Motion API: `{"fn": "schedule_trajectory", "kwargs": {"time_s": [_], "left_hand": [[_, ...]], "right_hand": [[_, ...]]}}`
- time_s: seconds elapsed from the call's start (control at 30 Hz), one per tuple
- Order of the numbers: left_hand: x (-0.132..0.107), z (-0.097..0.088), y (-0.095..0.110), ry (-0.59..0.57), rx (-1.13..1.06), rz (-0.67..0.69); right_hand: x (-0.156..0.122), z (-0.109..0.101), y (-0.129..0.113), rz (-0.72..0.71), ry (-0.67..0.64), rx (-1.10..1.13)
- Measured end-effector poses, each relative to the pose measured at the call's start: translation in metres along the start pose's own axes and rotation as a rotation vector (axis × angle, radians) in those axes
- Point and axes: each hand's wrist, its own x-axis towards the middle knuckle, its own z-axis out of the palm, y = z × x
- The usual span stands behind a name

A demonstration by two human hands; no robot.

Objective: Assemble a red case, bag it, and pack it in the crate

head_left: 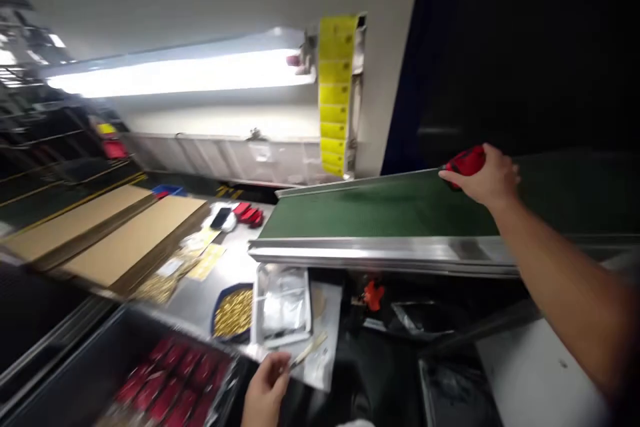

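Observation:
My right hand reaches out over the green conveyor belt and is closed round a small red part at the belt's far edge. My left hand is low at the bottom middle, fingers pinched on a thin pale strip that lies over a clear plastic bag. Just beyond it sits a tray of silvery bags and a blue bowl of small gold pieces.
A dark bin with several red parts stands at the lower left. Flat cardboard sheets lie on the left. More red parts and a phone rest near the belt's end. Yellow labels hang by a bright lamp.

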Motion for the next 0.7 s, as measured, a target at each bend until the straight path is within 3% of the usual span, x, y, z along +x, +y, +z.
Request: {"fn": "schedule_trajectory", "kwargs": {"time_s": [0.03, 0.07, 0.17, 0.23, 0.3, 0.37, 0.47, 0.5, 0.57, 0.63, 0.7], "left_hand": [[0.008, -0.009, -0.010, -0.016, -0.028, -0.005], [0.015, -0.018, -0.019, -0.032, -0.058, -0.013], [0.020, -0.042, -0.030, -0.143, -0.160, -0.057], [0.014, -0.056, -0.028, -0.306, -0.334, -0.172], [0.006, -0.072, -0.024, -0.449, -0.600, -0.369], [-0.002, -0.088, -0.022, -0.479, -0.830, -0.558], [-0.010, -0.108, -0.022, -0.381, -0.923, -0.676], [-0.013, -0.114, -0.022, -0.341, -0.905, -0.692], [-0.018, -0.124, -0.020, -0.244, -0.836, -0.722], [-0.023, -0.130, -0.020, -0.157, -0.787, -0.721], [-0.029, -0.133, -0.022, -0.099, -0.780, -0.661]], "right_hand": [[-0.034, 0.004, -0.023, -0.185, 0.011, 0.175], [-0.075, 0.005, -0.046, -0.339, -0.087, 0.344], [-0.226, 0.009, -0.105, -0.577, -0.675, 0.665], [-0.327, 0.018, -0.132, -0.711, -0.959, 0.730], [-0.407, 0.030, -0.149, -0.848, -1.035, 0.777], [-0.458, 0.038, -0.161, -0.874, -1.046, 0.793], [-0.479, 0.040, -0.168, -0.796, -1.142, 0.895], [-0.474, 0.042, -0.167, -0.726, -1.203, 0.956], [-0.454, 0.054, -0.158, -0.457, -1.252, 1.015], [-0.431, 0.082, -0.140, -0.113, -1.140, 0.915], [-0.411, 0.124, -0.118, 0.081, -0.999, 0.719]]}}
